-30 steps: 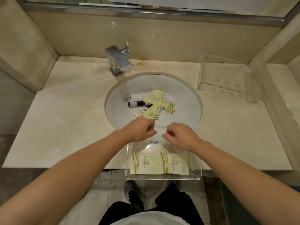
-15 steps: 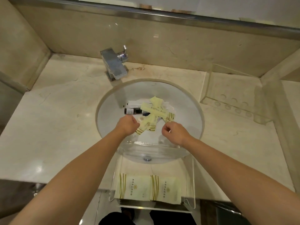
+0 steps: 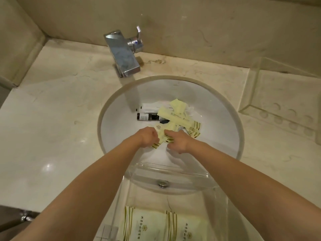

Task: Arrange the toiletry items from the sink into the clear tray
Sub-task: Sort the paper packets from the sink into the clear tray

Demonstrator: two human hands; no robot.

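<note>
The marble counter filled most of the view, with the white sink set into it and a chrome tap behind. A second clear holder stood on the counter to the right. The clear tray sat across the near rim of the sink, and two pale yellow packets already lay flat in its near end.

In the bowl remained a loose pile: a dark tube, a white tube beside it, and several yellow sachets crossed over them.

A second earlier both hands had hovered over the tray's far edge; since then they had reached forward into the bowl. The left hand and the right hand now met on the nearest sachet, fingers curled and seemingly pinching it from either side, though the fingertips were hidden. That suggested the next pick was beginning, with most of the items not yet moved to the tray.
</note>
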